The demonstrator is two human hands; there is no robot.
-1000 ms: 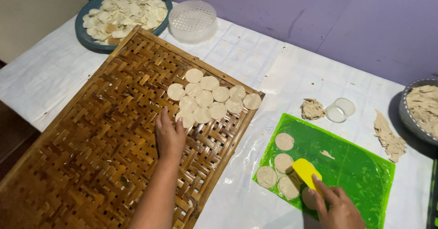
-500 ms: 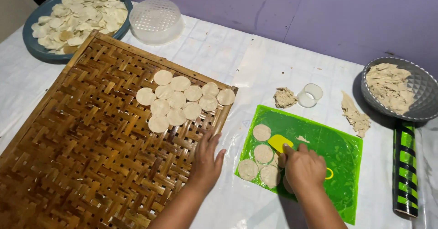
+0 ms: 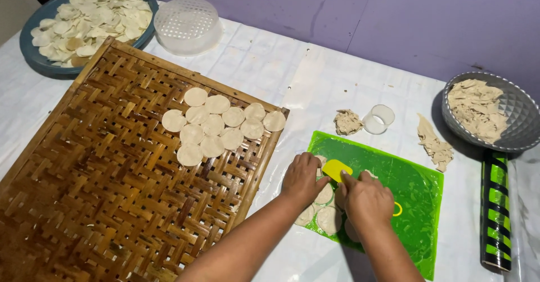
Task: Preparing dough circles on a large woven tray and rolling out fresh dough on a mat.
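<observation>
Right hand [image 3: 367, 199] grips a yellow scraper [image 3: 336, 170], working it under dough rounds [image 3: 325, 195] on the green mat [image 3: 416, 192]; left hand [image 3: 302, 178] rests open, fingers down on a round; eleven or so rounds [image 3: 216, 125] already lie on the woven bamboo tray [image 3: 95, 192]; several await lifting, much tray bare

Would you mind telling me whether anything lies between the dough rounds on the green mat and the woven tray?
Nothing visible does: only bare white table covering separates the dough rounds on the green mat from the woven tray.
</observation>
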